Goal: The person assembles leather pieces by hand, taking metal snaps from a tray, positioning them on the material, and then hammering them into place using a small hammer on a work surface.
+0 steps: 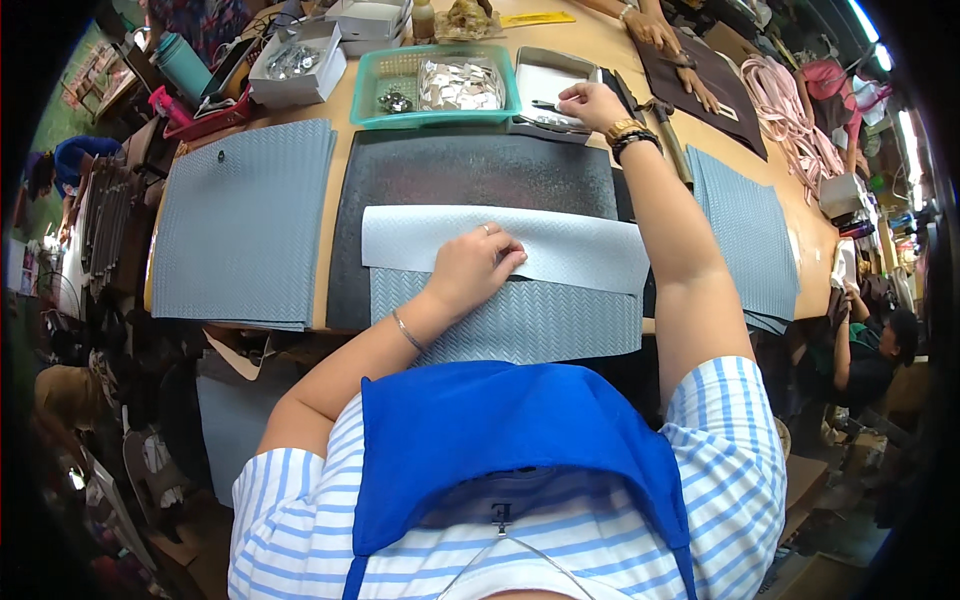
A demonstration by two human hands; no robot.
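A grey sheet with a woven-like texture lies in front of me, its far part folded over to show a pale underside. My left hand rests on the fold with curled fingers, thumb and forefinger together at the flap's edge. Farther off to the right, my right hand reaches over an open white box. Its fingertips are pinched together by a thin dark tool and small pieces; what they hold is too small to make out. Beneath the sheet is a dark, worn board.
Stacks of grey textured sheets lie left and right. A green basket holds small pale pieces and metal parts. A hammer lies beside my right forearm. Across the table, another person's hands rest near dark brown material.
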